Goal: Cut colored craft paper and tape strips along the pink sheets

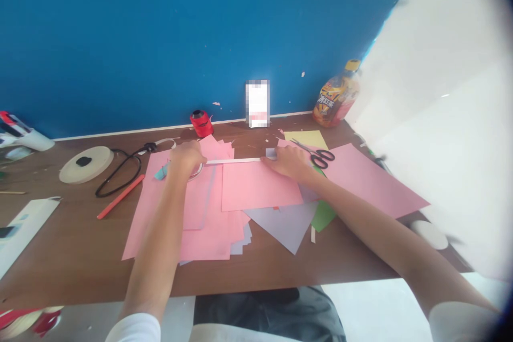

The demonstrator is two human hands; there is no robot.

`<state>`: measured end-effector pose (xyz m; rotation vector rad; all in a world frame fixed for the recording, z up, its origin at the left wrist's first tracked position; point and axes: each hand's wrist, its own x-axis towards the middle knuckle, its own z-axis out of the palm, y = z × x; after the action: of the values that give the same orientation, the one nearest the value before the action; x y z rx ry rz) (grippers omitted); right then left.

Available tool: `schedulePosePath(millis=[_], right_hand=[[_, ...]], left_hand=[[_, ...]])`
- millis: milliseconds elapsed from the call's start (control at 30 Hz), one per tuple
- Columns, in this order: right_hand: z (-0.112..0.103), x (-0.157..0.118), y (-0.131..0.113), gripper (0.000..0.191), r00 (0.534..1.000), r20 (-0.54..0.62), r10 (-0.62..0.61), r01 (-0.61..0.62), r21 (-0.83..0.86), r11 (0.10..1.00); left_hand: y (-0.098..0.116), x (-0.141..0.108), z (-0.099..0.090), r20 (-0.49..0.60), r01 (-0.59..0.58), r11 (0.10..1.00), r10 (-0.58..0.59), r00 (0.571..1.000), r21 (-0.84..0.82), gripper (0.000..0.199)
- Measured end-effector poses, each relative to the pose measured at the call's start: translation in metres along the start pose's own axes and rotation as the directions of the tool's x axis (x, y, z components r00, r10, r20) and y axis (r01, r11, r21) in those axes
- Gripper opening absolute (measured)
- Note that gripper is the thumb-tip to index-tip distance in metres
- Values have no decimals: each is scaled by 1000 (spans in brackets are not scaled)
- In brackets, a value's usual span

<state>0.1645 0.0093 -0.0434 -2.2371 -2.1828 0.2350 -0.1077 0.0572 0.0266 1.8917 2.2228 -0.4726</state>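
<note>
A narrow strip of white tape (234,161) runs taut between my two hands, along the far edge of a pink sheet (256,187). My left hand (186,157) is closed on the tape's left end, its fingers partly hidden. Just below that hand, part of a white ring (196,172), seemingly the tape roll, shows. At the strip's right end is my right hand (288,161), its thumb on the tape and its other fingers bent over the sheet's far edge. A light blue piece (161,172) lies beside my left wrist. Black-handled scissors (318,156) lie right of my right hand.
More pink paper (140,224) lies on the brown table (80,256), with lilac (284,224) and green paper (324,216). Along the blue wall stand a red spool (201,124), a blurred-out white panel (257,104) and a drink bottle (336,96). A large cream roll (86,164) and black cable (120,187) lie left.
</note>
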Motion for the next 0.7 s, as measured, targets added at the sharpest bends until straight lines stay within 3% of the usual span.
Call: schedulePosePath(millis=[233,400,600,700], right_hand=[[-1,1,0,76,1000,21,14,-14,8,1000],[-3,-1,-1,72,999,27,17,-18,20,1000],[-2,-2,1,69,1000,-5,-7,7,12,1000],[-1,-2,1,67,1000,4,-6,6,20,1000]], left_hand=[[3,-5,-1,6,-18,999,18,1000,27,29],[-2,-1,1,-2,-1,1000,1,1000,-4,24],[-12,-13,-9,-180,-46,993,26,983,-105,21],[-14,-27,-19,-212,-62,989,33,977,-132,20]])
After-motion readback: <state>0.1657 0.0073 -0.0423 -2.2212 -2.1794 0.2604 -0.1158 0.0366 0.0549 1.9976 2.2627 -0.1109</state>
